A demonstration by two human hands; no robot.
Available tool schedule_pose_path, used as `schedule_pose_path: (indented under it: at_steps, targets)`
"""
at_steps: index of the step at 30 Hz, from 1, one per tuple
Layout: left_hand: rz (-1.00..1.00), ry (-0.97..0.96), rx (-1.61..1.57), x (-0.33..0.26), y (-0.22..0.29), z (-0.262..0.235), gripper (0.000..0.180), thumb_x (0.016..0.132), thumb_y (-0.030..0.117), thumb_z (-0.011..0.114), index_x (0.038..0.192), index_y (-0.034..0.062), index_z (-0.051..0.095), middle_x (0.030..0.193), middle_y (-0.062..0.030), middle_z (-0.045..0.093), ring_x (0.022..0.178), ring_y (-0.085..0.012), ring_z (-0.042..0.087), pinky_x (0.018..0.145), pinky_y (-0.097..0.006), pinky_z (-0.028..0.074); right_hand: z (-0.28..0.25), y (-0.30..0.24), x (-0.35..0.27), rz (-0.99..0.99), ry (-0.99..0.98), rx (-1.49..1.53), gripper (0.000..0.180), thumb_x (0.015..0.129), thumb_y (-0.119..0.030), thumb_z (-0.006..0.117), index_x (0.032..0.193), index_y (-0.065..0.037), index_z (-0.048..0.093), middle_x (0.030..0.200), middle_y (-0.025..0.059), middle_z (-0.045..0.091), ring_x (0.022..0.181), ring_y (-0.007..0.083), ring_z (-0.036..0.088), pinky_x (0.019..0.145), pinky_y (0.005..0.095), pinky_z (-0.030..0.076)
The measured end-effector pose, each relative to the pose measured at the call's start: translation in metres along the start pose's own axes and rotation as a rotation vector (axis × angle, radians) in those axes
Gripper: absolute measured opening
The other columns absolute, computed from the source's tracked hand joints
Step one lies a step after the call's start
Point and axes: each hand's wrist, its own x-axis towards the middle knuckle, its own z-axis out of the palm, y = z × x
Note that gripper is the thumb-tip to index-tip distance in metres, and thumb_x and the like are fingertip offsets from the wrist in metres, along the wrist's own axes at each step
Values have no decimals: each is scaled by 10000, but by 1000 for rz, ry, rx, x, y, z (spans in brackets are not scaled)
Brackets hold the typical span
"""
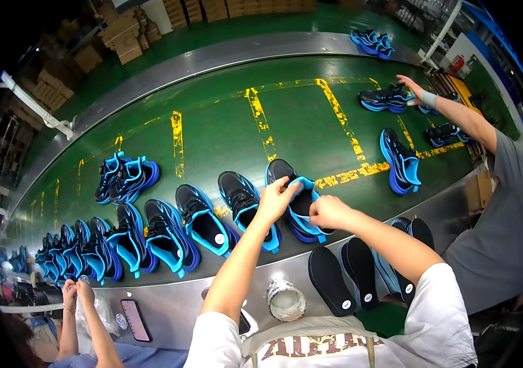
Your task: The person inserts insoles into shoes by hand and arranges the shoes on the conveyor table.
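Note:
A black and blue sneaker (302, 203) stands in front of me on the green belt, its opening toward me. My left hand (277, 197) is closed on the tongue side of its collar, thumb and fingers pinching the edge. My right hand (333, 213) is curled into a fist at the right side of the collar, near the heel; its fingertips are partly hidden. To the left, another sneaker (237, 191) sits partly behind my left forearm. A dark insole (330, 283) lies on the metal ledge below my right arm, beside several more.
A row of matching sneakers (166, 236) runs left along the green belt (218, 135). A whitish-crusted jar (286, 300) and a phone (135, 319) rest on the metal ledge. At left are another person's hands (77, 291); at right, a co-worker's hand (418, 91) reaches toward a sneaker (384, 98).

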Motion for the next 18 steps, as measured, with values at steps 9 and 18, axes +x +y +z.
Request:
schedule_pose_path:
  at_steps: [9,18]
  targets:
    - [67,-62,89,1,12,2,275,847,266,543,801,-5,546,589,-29,471,574,-61,399,505,-251,346,54,13,45,-27,192,-271,192,751,-104,496,838,-25,647,986,170,541,953,292,521,830,377,444]
    - [76,-59,121,2,5,-1,268,876,260,512,782,10,529,590,16,410,573,-47,354,492,-238,322,31,-8,59,58,-365,-542,347,810,-152,450,1108,-30,579,1268,172,415,1163,293,396,949,352,365]
